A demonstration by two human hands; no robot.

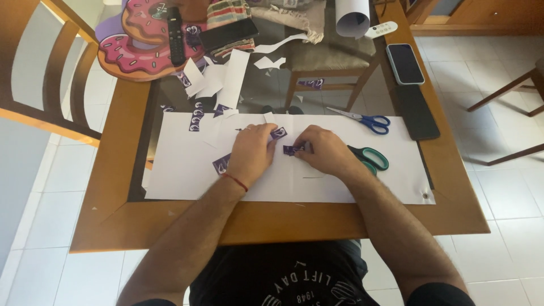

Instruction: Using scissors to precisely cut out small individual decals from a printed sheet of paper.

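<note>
Head view, right hand (327,152) pinching purple cutout (290,149)

Soft, even daylight fills the scene, bright without being harsh. The white paper sheet (340,181) is the brightest area, close to washed out, and the pale floor tiles (498,68) are nearly as light. Shadows are faint and diffuse; chair legs (513,88) cast soft dark streaks across the tiles at right. The glass centre of the tabletop (272,85) shows muted reflections. Focus is fairly sharp centrally, with wide-angle stretching toward the edges.
</note>
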